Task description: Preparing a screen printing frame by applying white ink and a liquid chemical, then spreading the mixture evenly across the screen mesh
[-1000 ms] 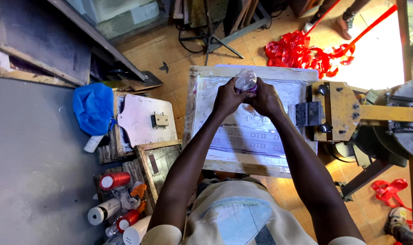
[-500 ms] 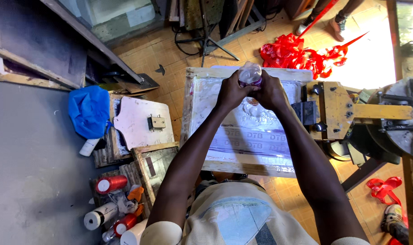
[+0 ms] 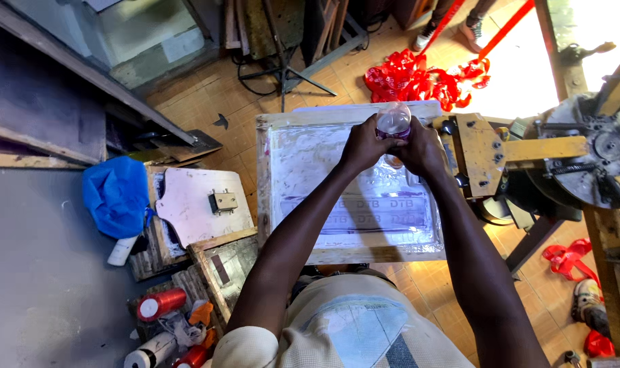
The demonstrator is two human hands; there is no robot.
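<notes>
- A small clear plastic bottle [image 3: 394,123] with a rounded shoulder and a dark purplish liquid low in it sits upright between both hands, over the far end of the screen frame.
- The left hand [image 3: 363,144] wraps the bottle from nine o'clock, its grip closed on the smooth wall; the right hand [image 3: 422,150] closes on it from three o'clock, fingers curled round the lower part.
- Beneath them lies a flat rectangular wooden-framed printing screen [image 3: 283,204], its pale mesh glossy and streaked white, with rows of dark lettering near the person's end.
- At three o'clock of the bottle a blocky yellowish wooden clamp arm [image 3: 480,157] with black metal knobs touches the frame's edge and runs to a round grey metal hub [image 3: 589,163].
- At twelve o'clock a crumpled heap of shiny red ribbon [image 3: 419,82] lies on the orange tiled floor [image 3: 194,102].
- At nine o'clock, well apart, a pale shield-shaped board [image 3: 194,204] with a small metal fitting rests beside a soft, rumpled blue plastic bag [image 3: 116,194].
- At seven o'clock stand cylindrical red and white rolls [image 3: 160,303], clustered.
</notes>
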